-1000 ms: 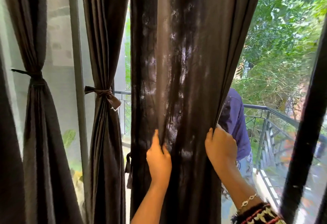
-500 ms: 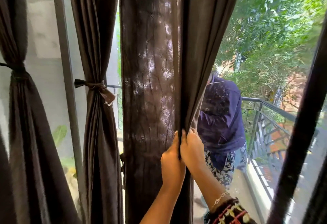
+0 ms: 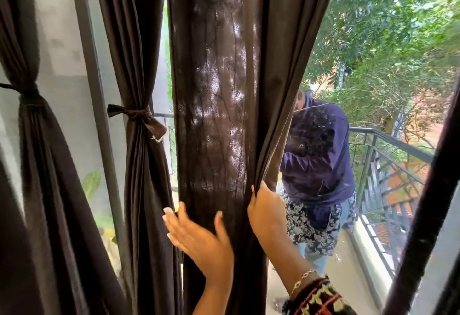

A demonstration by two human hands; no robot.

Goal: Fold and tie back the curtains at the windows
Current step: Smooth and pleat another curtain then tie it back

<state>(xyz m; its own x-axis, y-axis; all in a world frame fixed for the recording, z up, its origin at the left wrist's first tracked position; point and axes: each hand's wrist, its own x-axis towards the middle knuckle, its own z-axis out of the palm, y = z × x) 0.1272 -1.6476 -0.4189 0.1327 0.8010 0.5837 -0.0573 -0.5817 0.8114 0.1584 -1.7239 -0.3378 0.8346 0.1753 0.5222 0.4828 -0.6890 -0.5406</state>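
While two dark brown curtains (image 3: 142, 140) at the left window edge hang tied, the middle curtain (image 3: 219, 115) hangs loose: right hand (image 3: 265, 211) pinches its gathered right edge, left hand (image 3: 199, 237) open, flat against the cloth, tie not yet on.

The loose curtain (image 3: 224, 115) runs past the top and bottom edges, and its folds hide the fingertips of the right hand (image 3: 266, 212). The left hand (image 3: 199, 237) is motion-blurred, fingers spread. The curtain partly covers the person on the balcony (image 3: 321, 165). Both forearms are cut off below.
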